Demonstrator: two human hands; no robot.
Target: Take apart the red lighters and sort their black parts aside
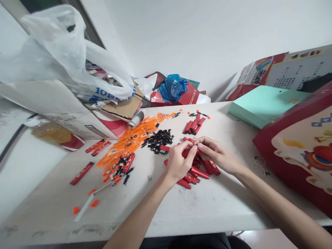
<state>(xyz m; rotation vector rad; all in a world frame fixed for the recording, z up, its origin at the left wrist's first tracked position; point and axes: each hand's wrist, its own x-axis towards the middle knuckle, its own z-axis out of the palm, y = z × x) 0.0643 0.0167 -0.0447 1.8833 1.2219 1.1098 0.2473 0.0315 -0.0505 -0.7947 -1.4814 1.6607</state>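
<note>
My left hand (178, 160) and my right hand (216, 154) meet over a heap of red sticks (198, 171) in the middle of the white table (197, 207). Both hands pinch the same red stick (187, 152) between thumb and fingertips. Its black end (162, 148) pokes out to the left of my left hand. Just beyond lies a pile of small black parts (159, 138). A second bundle of red sticks (193, 125) lies farther back.
Orange plastic strips (129, 141) spread across the left half, with loose red sticks (81, 173) and orange caps (75, 209) nearer the edge. A cardboard box with a plastic bag (64, 65) stands at the left. A teal box (261, 103) and a red box (301, 145) crowd the right.
</note>
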